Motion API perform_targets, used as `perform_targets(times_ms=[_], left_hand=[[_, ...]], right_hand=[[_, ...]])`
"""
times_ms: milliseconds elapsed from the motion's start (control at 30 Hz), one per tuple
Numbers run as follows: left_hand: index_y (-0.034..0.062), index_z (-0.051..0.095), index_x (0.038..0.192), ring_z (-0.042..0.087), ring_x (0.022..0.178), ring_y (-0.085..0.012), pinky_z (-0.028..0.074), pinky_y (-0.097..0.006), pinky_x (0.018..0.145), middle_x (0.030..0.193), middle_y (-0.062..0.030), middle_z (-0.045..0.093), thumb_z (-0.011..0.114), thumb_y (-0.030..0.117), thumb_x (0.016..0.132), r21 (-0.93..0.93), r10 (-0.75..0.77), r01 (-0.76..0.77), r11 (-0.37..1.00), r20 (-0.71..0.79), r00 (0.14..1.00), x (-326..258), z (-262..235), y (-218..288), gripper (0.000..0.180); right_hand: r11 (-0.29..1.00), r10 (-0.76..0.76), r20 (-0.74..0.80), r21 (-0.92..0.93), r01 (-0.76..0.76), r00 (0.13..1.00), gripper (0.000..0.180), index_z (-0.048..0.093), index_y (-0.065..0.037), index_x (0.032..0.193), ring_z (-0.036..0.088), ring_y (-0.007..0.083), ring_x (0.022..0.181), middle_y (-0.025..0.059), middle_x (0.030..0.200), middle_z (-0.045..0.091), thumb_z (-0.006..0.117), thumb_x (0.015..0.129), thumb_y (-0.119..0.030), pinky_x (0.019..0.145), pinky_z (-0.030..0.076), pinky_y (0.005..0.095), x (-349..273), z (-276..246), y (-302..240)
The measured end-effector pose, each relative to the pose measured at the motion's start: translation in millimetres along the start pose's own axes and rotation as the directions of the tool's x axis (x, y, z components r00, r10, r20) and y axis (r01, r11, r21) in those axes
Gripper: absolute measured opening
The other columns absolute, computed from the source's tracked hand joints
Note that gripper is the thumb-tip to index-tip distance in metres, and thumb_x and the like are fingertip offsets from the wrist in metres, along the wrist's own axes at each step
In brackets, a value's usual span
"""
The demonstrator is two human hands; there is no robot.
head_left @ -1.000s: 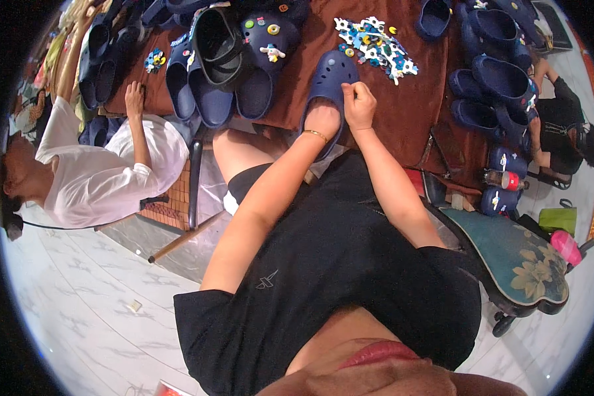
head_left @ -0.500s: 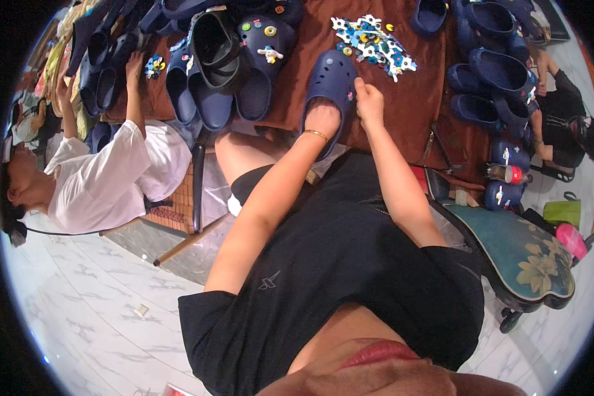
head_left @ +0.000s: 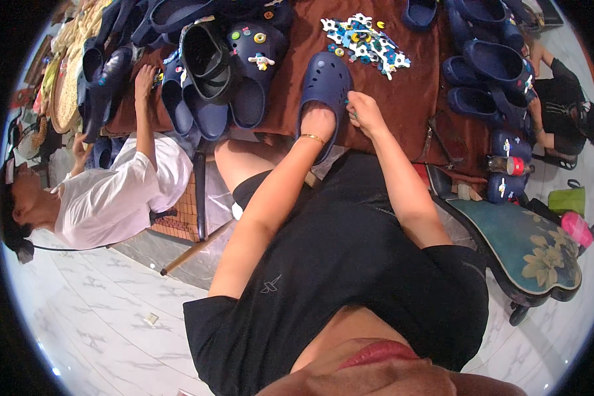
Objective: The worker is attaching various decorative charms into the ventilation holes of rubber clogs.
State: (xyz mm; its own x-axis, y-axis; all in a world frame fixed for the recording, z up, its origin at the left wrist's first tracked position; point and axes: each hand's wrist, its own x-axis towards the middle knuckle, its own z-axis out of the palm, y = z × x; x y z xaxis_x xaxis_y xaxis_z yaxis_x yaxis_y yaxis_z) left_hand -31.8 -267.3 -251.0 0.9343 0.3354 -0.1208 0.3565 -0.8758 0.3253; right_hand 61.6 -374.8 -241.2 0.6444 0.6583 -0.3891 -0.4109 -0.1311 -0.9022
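A navy clog (head_left: 325, 80) with round holes lies toe-away at the table's near edge in front of me. My left hand (head_left: 318, 122), a gold bracelet at its wrist, reaches into its opening; the fingers are hidden inside. At the clog's right side is my right hand (head_left: 365, 113), fingers closed together against the edge. Whatever small thing they pinch, if any, is too small to make out. Just beyond the clog's toe lies a pile of small shoe charms (head_left: 369, 45) in white, blue and yellow.
A brown cloth (head_left: 412, 92) covers the table. Navy clogs (head_left: 247, 99) with charms and a black clog (head_left: 208, 63) stand left; more clogs (head_left: 488, 59) stand right. A person in white (head_left: 112, 191) sits left, another in black (head_left: 561, 112) right. A floral chair (head_left: 521, 241) stands near my right.
My right hand has shifted slightly toward the clog's side, fingers now curled closer. My left hand stays in the clog. The person at left has moved a hand toward the charms beside them.
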Motion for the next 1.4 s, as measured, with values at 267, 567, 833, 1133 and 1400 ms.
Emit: perform_targets(times_ms=[267, 567, 833, 1133, 1400], left_hand=[[0.0004, 0.063, 0.068, 0.06, 0.068, -0.033, 0.049, -0.041, 0.064, 0.073, -0.0201, 0.061, 0.044, 0.01, 0.073, -0.02, -0.001, 0.0, 1.0, -0.03, 1.0, -2.6, -15.0, 1.4, 0.022], [-0.0026, 0.057, 0.072, 0.055, 0.073, -0.0375, 0.045, -0.044, 0.067, 0.078, -0.0236, 0.056, 0.045, 0.006, 0.071, -0.196, 0.091, -0.114, 0.974, -0.125, 0.988, -16.1, -22.4, -2.7, 0.015], [0.0025, 0.054, 0.102, 0.052, 0.095, -0.032, 0.04, -0.039, 0.083, 0.101, -0.0162, 0.055, 0.057, 0.012, 0.073, -0.324, 0.216, -0.414, 0.851, -0.502, 0.837, -62.6, -151.8, -6.9, 0.03], [0.0029, 0.044, 0.113, 0.032, 0.118, -0.033, 0.023, -0.046, 0.098, 0.122, -0.0154, 0.042, 0.072, 0.034, 0.057, 0.249, 0.004, 0.193, 0.949, -0.622, 0.783, -44.2, -201.6, -77.2, 0.07], [0.0022, 0.049, 0.103, 0.045, 0.104, -0.0308, 0.026, -0.043, 0.095, 0.101, -0.0153, 0.053, 0.072, 0.036, 0.057, 0.224, 0.04, 0.101, 0.969, -0.549, 0.835, -32.6, -199.7, -97.6, 0.062]], right_hand=[[0.857, 0.202, -0.272, 0.513, -0.036, 0.941, 0.02, 0.049, -0.007, 0.076, 0.046, 0.0117, 0.046, 0.0018, 0.057, 0.047, 0.05, 0.082, -0.026, 0.036, 0.033, 0.0225, 48.8, -39.4, -49.0], [0.92, 0.062, -0.204, 0.392, 0.023, 0.977, 0.047, 0.033, 0.001, 0.12, 0.042, 0.0362, 0.105, 0.019, 0.12, 0.034, 0.052, 0.083, -0.02, 0.08, 0.046, 0.0467, 50.3, -47.1, -75.8], [0.72, -0.04, -0.165, -0.688, -0.086, 0.985, 0.074, 0.036, 0.004, 0.119, 0.056, 0.0326, 0.09, 0.0225, 0.098, 0.056, 0.062, 0.069, -0.045, 0.078, 0.045, 0.0396, -32.5, -8.4, 0.6], [0.606, -0.224, -0.133, -0.795, 0.032, 0.965, 0.058, 0.037, 0.008, 0.116, 0.055, 0.0426, 0.083, 0.0313, 0.087, 0.055, 0.05, 0.069, -0.021, 0.076, 0.043, 0.0466, -49.5, 37.1, -17.3], [0.498, -0.763, -0.328, -0.848, 0.182, 0.557, 0.035, 0.054, -0.001, 0.093, 0.055, 0.0405, 0.083, 0.0253, 0.088, 0.057, 0.046, 0.078, -0.031, 0.073, 0.043, 0.0465, 73.5, -36.5, -167.6]])
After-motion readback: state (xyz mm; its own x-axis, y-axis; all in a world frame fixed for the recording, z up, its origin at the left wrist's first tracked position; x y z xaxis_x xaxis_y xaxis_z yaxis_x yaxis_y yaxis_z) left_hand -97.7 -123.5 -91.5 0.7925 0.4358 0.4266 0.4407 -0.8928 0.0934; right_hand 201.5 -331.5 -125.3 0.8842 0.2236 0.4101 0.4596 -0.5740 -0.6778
